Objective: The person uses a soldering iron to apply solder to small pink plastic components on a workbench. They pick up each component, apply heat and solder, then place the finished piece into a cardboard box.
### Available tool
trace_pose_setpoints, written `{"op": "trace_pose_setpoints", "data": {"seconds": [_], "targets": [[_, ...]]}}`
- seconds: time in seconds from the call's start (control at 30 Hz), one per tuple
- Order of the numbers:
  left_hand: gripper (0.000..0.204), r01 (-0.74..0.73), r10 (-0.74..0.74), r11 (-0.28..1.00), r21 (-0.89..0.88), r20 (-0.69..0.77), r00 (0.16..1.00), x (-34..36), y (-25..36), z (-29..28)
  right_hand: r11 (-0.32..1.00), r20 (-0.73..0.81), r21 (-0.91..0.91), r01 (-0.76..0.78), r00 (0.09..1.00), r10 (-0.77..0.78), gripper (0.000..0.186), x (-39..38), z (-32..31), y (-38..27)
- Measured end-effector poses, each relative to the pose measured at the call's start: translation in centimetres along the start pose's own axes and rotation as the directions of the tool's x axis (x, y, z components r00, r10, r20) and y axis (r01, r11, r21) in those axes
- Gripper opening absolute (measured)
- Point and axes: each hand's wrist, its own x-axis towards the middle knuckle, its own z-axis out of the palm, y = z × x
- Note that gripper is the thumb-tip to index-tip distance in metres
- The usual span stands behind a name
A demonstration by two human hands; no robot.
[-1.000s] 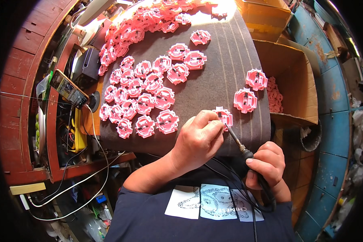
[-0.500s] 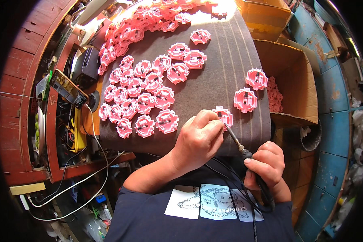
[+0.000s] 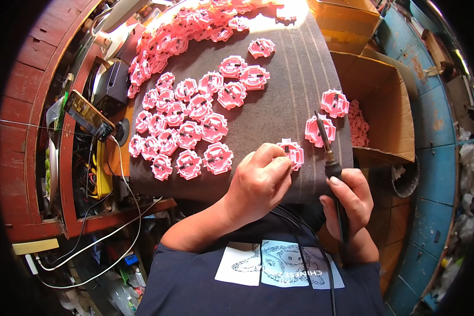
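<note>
My right hand [image 3: 350, 203] is closed around the dark handle of a soldering iron [image 3: 333, 168]. The iron points up and away, and its tip overlaps a pink plastic part [image 3: 313, 134] in the picture; whether they touch I cannot tell. My left hand [image 3: 260, 176] is closed with thumb and fingers pressed together, right beside another pink part [image 3: 296, 152] with a dark piece in its middle. Whatever the left fingers pinch is hidden. One more pink part [image 3: 335, 103] lies farther off at the right edge of the dark mat [image 3: 279, 116].
Several pink parts [image 3: 188, 134] lie in rows on the left, with a heap [image 3: 163, 45] behind them. A cardboard box [image 3: 387, 105] at the right holds more. The iron's black cable [image 3: 324, 258] hangs across my shirt. A phone [image 3: 89, 113] stands at far left.
My right hand has lifted the soldering iron away from the part by my left hand, tilting it upright and moving its tip up and right. The left hand has stayed put.
</note>
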Motion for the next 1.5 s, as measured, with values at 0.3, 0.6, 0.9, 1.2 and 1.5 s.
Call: {"op": "trace_pose_setpoints", "data": {"seconds": [0.3, 0.6, 0.9, 1.2, 1.5], "targets": [[0.023, 0.019, -0.019, 0.999, -0.029, 0.000, 1.000, 0.1, 0.2, 0.1, 0.995, 0.117, -0.048, -0.089, 0.989, 0.094, 0.048, 1.0, 2.7, 1.0], [0.023, 0.007, -0.007, 1.000, -0.024, -0.007, 1.000, 0.1, 0.2, -0.1, 0.990, 0.210, -0.106, -0.091, 0.971, 0.112, 0.057, 2.1, 3.3, 1.1], [0.024, -0.016, 0.016, 1.000, -0.020, -0.009, 1.000, 0.2, 0.1, -0.1, 0.988, 0.208, -0.123, -0.093, 0.971, 0.117, 0.058, 1.7, 3.4, 1.1], [0.024, -0.007, 0.007, 1.000, -0.021, -0.013, 1.000, 0.1, 0.1, -0.1, 0.985, 0.211, -0.141, -0.095, 0.970, 0.123, 0.060, 1.6, 3.5, 0.9], [0.023, -0.013, 0.013, 1.000, -0.015, -0.026, 1.000, 0.0, 0.1, 0.0, 0.987, 0.206, -0.139, -0.086, 0.972, 0.114, 0.059, 1.5, 3.6, 0.9]]}}
